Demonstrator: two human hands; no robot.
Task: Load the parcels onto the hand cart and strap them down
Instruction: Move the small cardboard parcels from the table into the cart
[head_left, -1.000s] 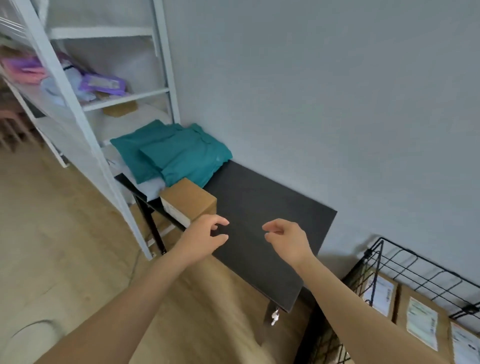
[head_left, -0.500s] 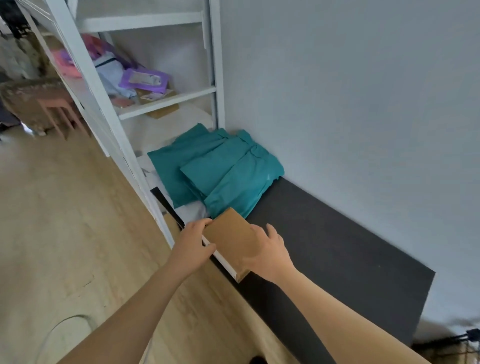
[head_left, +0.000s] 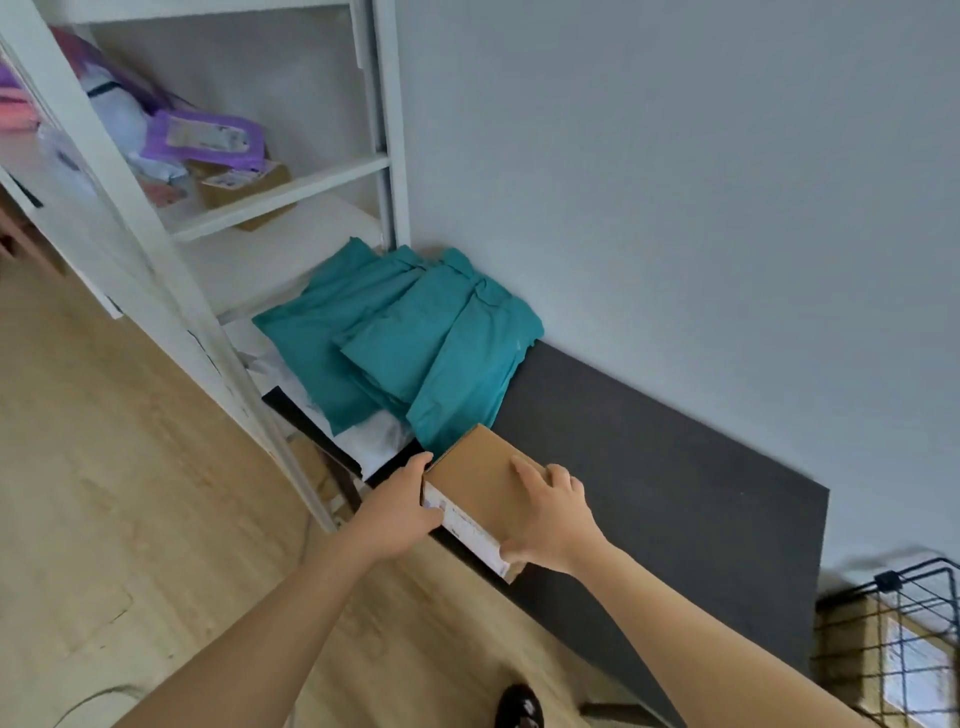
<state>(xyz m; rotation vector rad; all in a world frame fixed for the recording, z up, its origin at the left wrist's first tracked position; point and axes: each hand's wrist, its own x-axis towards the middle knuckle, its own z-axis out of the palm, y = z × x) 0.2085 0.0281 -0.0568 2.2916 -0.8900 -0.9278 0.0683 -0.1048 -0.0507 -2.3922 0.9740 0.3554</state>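
A brown cardboard parcel (head_left: 477, 475) with a white label on its near side rests at the front edge of a black table (head_left: 649, 467). My left hand (head_left: 397, 512) grips its left end, and my right hand (head_left: 550, 514) lies over its top right with the thumb under the near edge. Several teal mailer bags (head_left: 415, 343) lie behind the parcel. At the lower right stands a black wire cart (head_left: 893, 639) with labelled brown boxes (head_left: 841, 649) in it; only its corner shows.
A white shelf rack (head_left: 156, 228) stands to the left, with purple and white packets (head_left: 202, 137) and a small box on its shelves. A grey wall runs behind the table. The floor is light wood, and a dark shoe (head_left: 519, 706) shows at the bottom.
Both hands reached forward from open air and closed on the parcel's two ends. The view swung left, then partly back, bringing the cart's corner back in.
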